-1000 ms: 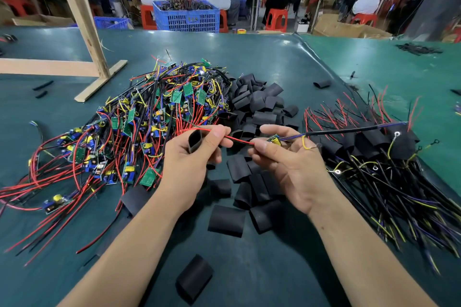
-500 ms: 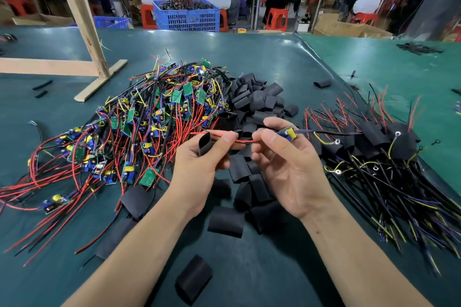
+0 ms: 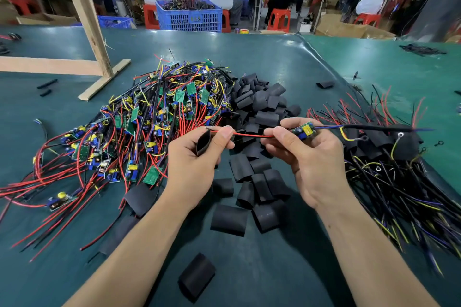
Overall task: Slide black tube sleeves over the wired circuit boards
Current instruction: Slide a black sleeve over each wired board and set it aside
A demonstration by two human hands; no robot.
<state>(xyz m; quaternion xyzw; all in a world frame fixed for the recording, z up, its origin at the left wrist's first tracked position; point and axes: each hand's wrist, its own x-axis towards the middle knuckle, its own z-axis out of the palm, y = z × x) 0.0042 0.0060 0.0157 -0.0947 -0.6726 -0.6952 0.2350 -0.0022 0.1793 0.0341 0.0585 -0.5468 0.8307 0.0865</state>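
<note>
We note the left hand pinching a black sleeve, the right hand pinching the circuit board. Keep the red wire left of the board taut and the sleeve mouth rounded.

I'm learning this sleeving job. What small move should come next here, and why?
Probably thread the red wire into the black sleeve that the left hand pinches. The wire's end lies at the sleeve's mouth; the circuit board in the right hand is still bare.
</note>
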